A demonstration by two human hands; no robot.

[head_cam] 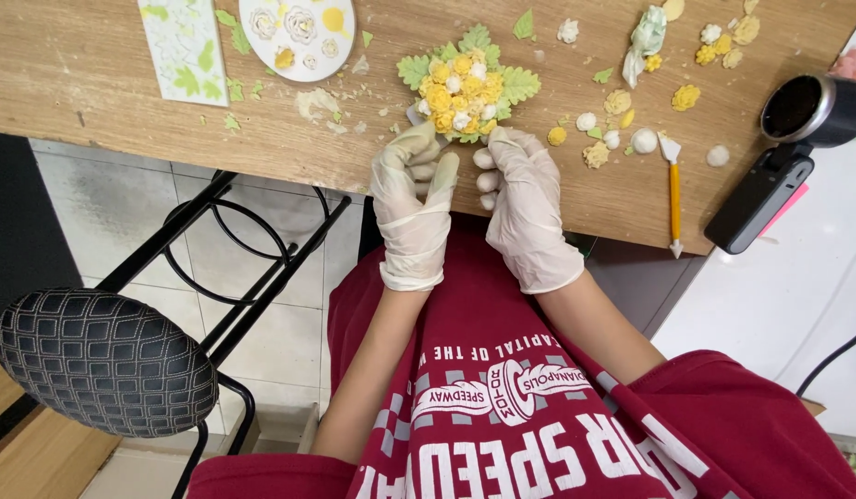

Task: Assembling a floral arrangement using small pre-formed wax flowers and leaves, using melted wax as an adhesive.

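Note:
A round arrangement of small yellow and white clay flowers ringed with green leaves (465, 85) lies on the wooden table (95, 83) close to its front edge. Both my hands wear white gloves. My left hand (414, 199) has its fingers curled against the arrangement's lower left edge, beside a small white piece (413, 114). My right hand (525, 208) pinches the lower right edge with its fingertips, the other fingers curled in.
A white round plate (340, 51) with flowers and a white sheet with green leaves (183, 46) lie at the back left. Loose clay flowers (620, 102), a yellow-handled modelling tool (673, 194) and a black camera device (783, 157) are on the right. A black stool (104, 360) stands below left.

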